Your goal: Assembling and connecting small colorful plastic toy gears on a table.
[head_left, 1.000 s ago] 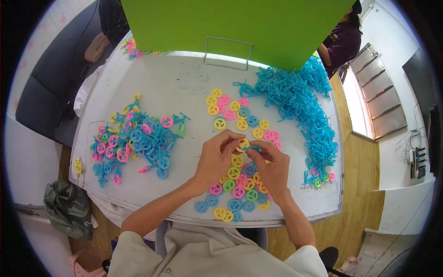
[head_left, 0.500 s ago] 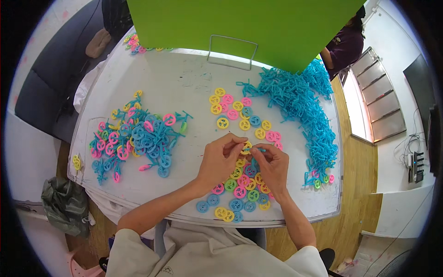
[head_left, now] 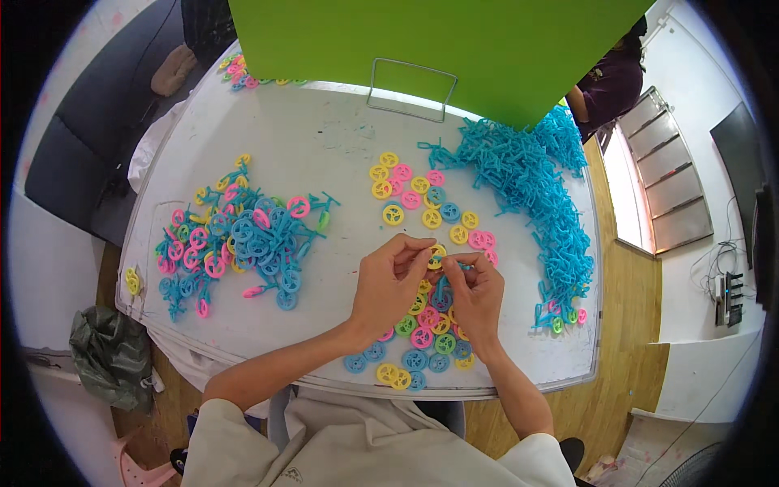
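Over the near middle of the white table, my left hand (head_left: 388, 284) pinches a small yellow spoked plastic wheel (head_left: 437, 253) between thumb and fingertips. Right up against it, my right hand (head_left: 477, 302) grips a blue plastic piece (head_left: 442, 286) with a thin stem hanging down. The two parts meet at my fingertips; whether they are joined is too small to tell. Beneath and in front of my hands lie loose wheels (head_left: 416, 359) in blue, pink, green and yellow. More loose wheels (head_left: 411, 200) are scattered just beyond my fingers.
A heap of blue stems with coloured wheels on them (head_left: 264, 235) lies at left. Along the right side spreads a big pile of blue stem pieces (head_left: 523, 174). A green panel (head_left: 406, 40) with a metal wire frame (head_left: 413, 73) stands at the far edge, a person (head_left: 610, 91) beyond it.
Both hands stay at nearly the same spot, still pinching the wheel and the blue piece together. My right hand has shifted slightly left; the view has tilted a little.
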`<state>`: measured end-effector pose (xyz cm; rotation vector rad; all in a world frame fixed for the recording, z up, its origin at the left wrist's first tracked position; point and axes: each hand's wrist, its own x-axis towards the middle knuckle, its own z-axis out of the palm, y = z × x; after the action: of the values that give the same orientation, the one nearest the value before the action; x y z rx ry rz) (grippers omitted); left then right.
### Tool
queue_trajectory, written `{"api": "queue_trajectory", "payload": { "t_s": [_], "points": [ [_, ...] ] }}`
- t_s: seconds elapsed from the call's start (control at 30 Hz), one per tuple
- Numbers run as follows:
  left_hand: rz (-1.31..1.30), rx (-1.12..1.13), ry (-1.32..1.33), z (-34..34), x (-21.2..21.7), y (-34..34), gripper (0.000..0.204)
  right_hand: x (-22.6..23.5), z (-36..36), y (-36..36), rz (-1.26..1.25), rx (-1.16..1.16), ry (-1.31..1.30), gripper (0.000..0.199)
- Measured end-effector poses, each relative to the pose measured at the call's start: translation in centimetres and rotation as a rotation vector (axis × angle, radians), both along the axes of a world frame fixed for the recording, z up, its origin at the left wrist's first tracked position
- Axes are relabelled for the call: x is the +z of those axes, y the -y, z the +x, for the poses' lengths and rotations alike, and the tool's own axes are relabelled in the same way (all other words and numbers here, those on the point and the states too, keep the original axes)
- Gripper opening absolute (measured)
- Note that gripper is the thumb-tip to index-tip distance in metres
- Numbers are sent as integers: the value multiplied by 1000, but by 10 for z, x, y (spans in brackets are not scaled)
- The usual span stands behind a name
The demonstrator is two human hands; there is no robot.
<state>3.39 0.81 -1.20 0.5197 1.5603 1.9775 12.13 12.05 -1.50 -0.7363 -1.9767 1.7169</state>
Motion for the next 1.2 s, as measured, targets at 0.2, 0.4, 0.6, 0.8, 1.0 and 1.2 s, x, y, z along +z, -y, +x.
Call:
{"api": "queue_trajectory", "payload": {
  "t_s": [0.2,0.4,0.6,0.8,1.0,1.2],
  "points": [
    [26,78,-84,4,-2,-2,18,4,-2,4,15,-33,-8,15],
    [43,32,-52,-1,6,-1,16,2,2,-4,180,-1,16,17],
    [4,-111,194,-23,13,4,17,22,8,-14,-327,306,-164,28],
    [-223,-137,-174,-25,-2,1,22,17,7,-16,-159,466,-125,26],
    [-526,341,-1062,-65,-30,-5,29,12,8,-23,-23,182,65,19],
    [-379,152,-742,-54,-10,-2,16,10,2,-33,679,16,-208,14]
  ]
}}
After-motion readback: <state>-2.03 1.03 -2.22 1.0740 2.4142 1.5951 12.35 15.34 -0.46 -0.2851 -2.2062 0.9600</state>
